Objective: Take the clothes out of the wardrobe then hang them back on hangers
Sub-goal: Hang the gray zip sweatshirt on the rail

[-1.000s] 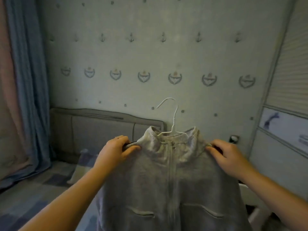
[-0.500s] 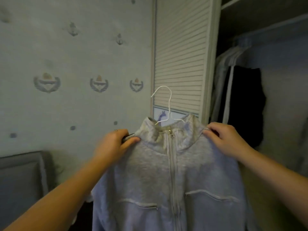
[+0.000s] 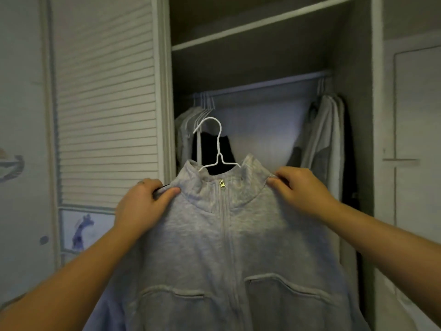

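As fingers (image 3: 170,191) pinch its shoulders, jacket (image 3: 214,235) between

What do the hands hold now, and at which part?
The grey zip-up jacket on a white wire hanger: the left hand grips one shoulder, the right hand pinches the other.

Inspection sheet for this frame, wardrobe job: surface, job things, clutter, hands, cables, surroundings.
surface: nothing seen
job's things: grey jacket zipped up on white hanger, hook below the rail, not yet hung; left clothes and right clothes hang bunched at the rail's ends, with a gap between
clutter: nothing seen
grippers: left hand and right hand each grip a jacket shoulder
cables: nothing seen
surroundings: open wardrobe, shelf above the rail, louvred door at left
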Motion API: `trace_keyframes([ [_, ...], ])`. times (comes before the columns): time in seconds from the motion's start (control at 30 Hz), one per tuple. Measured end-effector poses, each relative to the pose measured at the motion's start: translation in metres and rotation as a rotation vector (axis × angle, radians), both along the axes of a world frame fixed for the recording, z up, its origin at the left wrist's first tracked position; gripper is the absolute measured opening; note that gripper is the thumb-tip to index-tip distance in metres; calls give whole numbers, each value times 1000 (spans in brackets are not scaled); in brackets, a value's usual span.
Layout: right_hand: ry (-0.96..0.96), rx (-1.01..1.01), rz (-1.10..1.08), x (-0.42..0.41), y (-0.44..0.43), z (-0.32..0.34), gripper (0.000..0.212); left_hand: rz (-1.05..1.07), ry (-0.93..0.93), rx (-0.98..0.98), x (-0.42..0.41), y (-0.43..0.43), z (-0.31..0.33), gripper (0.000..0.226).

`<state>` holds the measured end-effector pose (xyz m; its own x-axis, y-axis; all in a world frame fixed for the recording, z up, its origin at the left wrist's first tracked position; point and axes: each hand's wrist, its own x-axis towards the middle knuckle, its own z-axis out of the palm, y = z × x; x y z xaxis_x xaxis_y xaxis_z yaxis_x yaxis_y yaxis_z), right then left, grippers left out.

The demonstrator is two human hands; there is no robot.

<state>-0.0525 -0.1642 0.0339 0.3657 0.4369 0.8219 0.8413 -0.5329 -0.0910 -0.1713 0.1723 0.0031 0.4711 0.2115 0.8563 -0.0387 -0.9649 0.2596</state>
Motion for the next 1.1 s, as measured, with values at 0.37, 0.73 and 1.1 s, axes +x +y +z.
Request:
trace_keyframes([
  [0.37, -145, 42, -293, 66, -70, 87, 31, -221, -98, -130, 186, -68, 85, 47],
  [0.73, -188, 12, -628, 104, -94, 149, 31, -471, -135, -216, 358, -129, 157, 45],
  [1.1, -153, 82, -778, 175, -38, 192, 38, -574, -53, -237, 511, -132, 209, 53],
])
